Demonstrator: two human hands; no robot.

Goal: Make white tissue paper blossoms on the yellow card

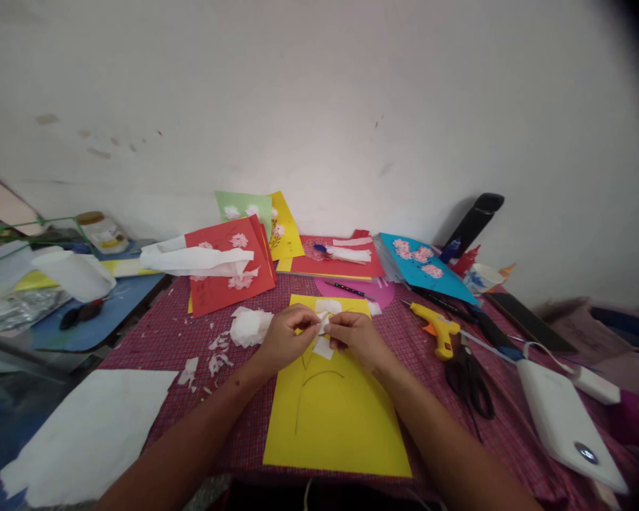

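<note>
My left hand and my right hand meet over the upper part of a yellow paper sheet. A small piece of white tissue paper is pinched between the fingertips of both. Just below the fingers lies a white paper square, and another white piece rests above them on the sheet. Thin dark lines are drawn on the yellow paper, a stem and a curve. Left of my left hand sits a crumpled white tissue bundle, with torn scraps beside it.
A yellow glue gun, black scissors and a white power bank lie to the right. Red and blue flower cards stand at the back. White tissue sheets cover the near left; a pencil lies behind my hands.
</note>
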